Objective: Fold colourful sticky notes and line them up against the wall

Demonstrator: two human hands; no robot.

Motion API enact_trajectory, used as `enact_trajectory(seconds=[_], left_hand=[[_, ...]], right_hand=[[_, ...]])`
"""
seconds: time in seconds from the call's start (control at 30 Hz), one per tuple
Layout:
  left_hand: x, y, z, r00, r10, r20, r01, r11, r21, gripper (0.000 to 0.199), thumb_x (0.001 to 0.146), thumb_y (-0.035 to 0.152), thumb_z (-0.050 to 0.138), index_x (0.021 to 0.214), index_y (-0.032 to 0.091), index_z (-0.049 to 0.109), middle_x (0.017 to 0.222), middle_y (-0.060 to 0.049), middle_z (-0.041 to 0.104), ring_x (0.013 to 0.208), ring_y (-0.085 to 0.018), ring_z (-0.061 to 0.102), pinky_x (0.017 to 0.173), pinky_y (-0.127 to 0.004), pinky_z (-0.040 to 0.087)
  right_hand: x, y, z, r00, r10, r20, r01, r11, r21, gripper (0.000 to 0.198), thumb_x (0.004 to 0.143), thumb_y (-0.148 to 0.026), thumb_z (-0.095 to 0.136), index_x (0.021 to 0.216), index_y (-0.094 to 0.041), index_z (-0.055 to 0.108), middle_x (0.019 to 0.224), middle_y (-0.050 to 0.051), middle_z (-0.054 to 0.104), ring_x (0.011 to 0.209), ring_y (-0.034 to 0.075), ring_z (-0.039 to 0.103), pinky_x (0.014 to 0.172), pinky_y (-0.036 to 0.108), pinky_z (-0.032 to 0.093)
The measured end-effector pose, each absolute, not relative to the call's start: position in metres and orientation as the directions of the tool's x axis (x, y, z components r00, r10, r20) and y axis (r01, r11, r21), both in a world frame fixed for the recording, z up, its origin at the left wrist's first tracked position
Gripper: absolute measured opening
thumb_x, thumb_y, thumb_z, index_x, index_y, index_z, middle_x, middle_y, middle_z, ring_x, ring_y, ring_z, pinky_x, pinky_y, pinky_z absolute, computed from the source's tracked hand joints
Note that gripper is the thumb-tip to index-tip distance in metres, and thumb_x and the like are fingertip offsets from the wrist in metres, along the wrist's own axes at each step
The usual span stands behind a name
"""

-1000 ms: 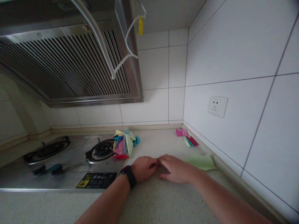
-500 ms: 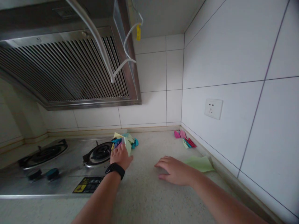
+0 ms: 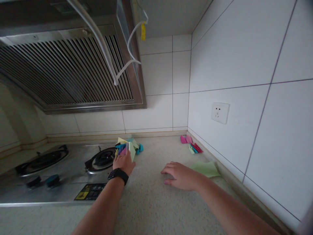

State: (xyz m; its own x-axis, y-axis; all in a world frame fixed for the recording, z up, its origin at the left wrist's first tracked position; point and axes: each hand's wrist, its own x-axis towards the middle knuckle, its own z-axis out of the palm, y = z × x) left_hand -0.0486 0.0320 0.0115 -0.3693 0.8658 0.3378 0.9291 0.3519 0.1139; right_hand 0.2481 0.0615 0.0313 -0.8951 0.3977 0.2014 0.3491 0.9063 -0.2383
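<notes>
stove (image 3: 75,176): far left, two burners, both knobs turned to the front.
left hand (image 3: 124,161): wears a black watch (image 3: 119,175); its fingers reach to the near side of the paper heap, thumb held apart; whether they grip a piece i cannot tell.
paper heap (image 3: 132,150): at the stove's right edge, many colours, yellow, blue, pink and pale green; these pieces look already folded, though the hand hides some.
right hand (image 3: 182,176): low over the counter (image 3: 151,199), fingers loosely curved, thumb apart, nothing seen between them.
pink pieces (image 3: 186,139): in the back corner, small and apparently folded, so done by the look of them.
red and teal pieces (image 3: 195,148): just in front of the pink ones, by the right wall, apparently folded too.
green paper (image 3: 207,169): beyond the right wrist, lying flat; no folding seems done here; how many sheets, i cannot tell.
</notes>
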Motion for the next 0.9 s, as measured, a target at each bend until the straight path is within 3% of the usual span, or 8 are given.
enact_trajectory(seconds=[0.17, 0.27, 0.37, 0.5, 0.7, 0.8, 0.9], left_hand=[[-0.048, 0.031, 0.012, -0.363, 0.873, 0.325, 0.932, 0.346, 0.11, 0.056, 0.073, 0.029, 0.059, 0.126, 0.019, 0.044, 0.106, -0.016, 0.066, 0.103, -0.033, 0.059, 0.094, -0.046, 0.035], [-0.047, 0.03, 0.015, -0.357, 0.875, 0.325, 0.934, 0.338, 0.117, 0.047, 0.076, 0.028, 0.055, 0.122, 0.019, 0.049, 0.102, -0.015, 0.067, 0.101, -0.033, 0.06, 0.091, -0.045, 0.038], [-0.048, 0.03, 0.02, -0.39, 0.868, 0.307, 0.92, 0.35, 0.178, 0.037, 0.079, 0.025, 0.049, 0.116, 0.021, 0.053, 0.103, -0.014, 0.067, 0.097, -0.031, 0.062, 0.082, -0.041, 0.044], [-0.052, 0.028, 0.027, -0.414, 0.861, 0.296, 0.901, 0.342, 0.267, 0.039, 0.081, 0.024, 0.046, 0.119, 0.022, 0.053, 0.108, -0.013, 0.067, 0.096, -0.029, 0.064, 0.076, -0.037, 0.046], [-0.059, 0.018, 0.038, -0.487, 0.809, 0.329, 0.87, 0.416, 0.264, 0.023, 0.082, 0.029, 0.047, 0.098, 0.02, 0.061, 0.095, -0.014, 0.069, 0.087, -0.031, 0.066, 0.07, -0.038, 0.046], [-0.053, 0.019, 0.04, -0.446, 0.795, 0.412, 0.884, 0.321, 0.339, 0.02, 0.081, 0.03, 0.049, 0.091, 0.019, 0.062, 0.087, -0.011, 0.069, 0.085, -0.028, 0.066, 0.069, -0.034, 0.046], [-0.034, 0.027, 0.034, -0.357, 0.834, 0.421, 0.832, 0.079, 0.548, 0.016, 0.077, 0.025, 0.053, 0.087, 0.017, 0.062, 0.081, -0.007, 0.069, 0.078, -0.021, 0.065, 0.066, -0.026, 0.047]], right_hand=[[0.25, 0.062, 0.031, -0.894, 0.4, 0.203, 0.35, 0.905, -0.242, 0.037, 0.084, -0.041, 0.06, 0.114, -0.019, 0.064, 0.108, 0.009, 0.065, 0.103, 0.022, 0.057, 0.094, 0.035, 0.039], [0.251, 0.062, 0.031, -0.892, 0.398, 0.213, 0.345, 0.906, -0.247, 0.036, 0.085, -0.041, 0.06, 0.113, -0.02, 0.064, 0.107, 0.009, 0.065, 0.104, 0.022, 0.057, 0.095, 0.035, 0.039], [0.251, 0.063, 0.032, -0.891, 0.399, 0.215, 0.344, 0.904, -0.253, 0.036, 0.084, -0.039, 0.061, 0.114, -0.02, 0.064, 0.107, 0.008, 0.066, 0.103, 0.022, 0.057, 0.096, 0.036, 0.039], [0.251, 0.063, 0.031, -0.889, 0.404, 0.213, 0.349, 0.902, -0.255, 0.035, 0.083, -0.037, 0.062, 0.114, -0.02, 0.064, 0.107, 0.009, 0.066, 0.103, 0.022, 0.058, 0.095, 0.036, 0.04], [0.25, 0.063, 0.031, -0.896, 0.391, 0.213, 0.338, 0.909, -0.246, 0.035, 0.084, -0.037, 0.06, 0.114, -0.019, 0.064, 0.107, 0.009, 0.066, 0.103, 0.022, 0.058, 0.094, 0.036, 0.04], [0.248, 0.061, 0.034, -0.888, 0.38, 0.26, 0.317, 0.914, -0.252, 0.031, 0.085, -0.032, 0.058, 0.114, -0.019, 0.063, 0.107, 0.008, 0.066, 0.102, 0.021, 0.058, 0.093, 0.035, 0.04], [0.245, 0.059, 0.037, -0.813, 0.431, 0.391, 0.335, 0.896, -0.292, 0.028, 0.087, -0.026, 0.054, 0.113, -0.021, 0.061, 0.103, 0.007, 0.066, 0.098, 0.019, 0.058, 0.09, 0.033, 0.041]])
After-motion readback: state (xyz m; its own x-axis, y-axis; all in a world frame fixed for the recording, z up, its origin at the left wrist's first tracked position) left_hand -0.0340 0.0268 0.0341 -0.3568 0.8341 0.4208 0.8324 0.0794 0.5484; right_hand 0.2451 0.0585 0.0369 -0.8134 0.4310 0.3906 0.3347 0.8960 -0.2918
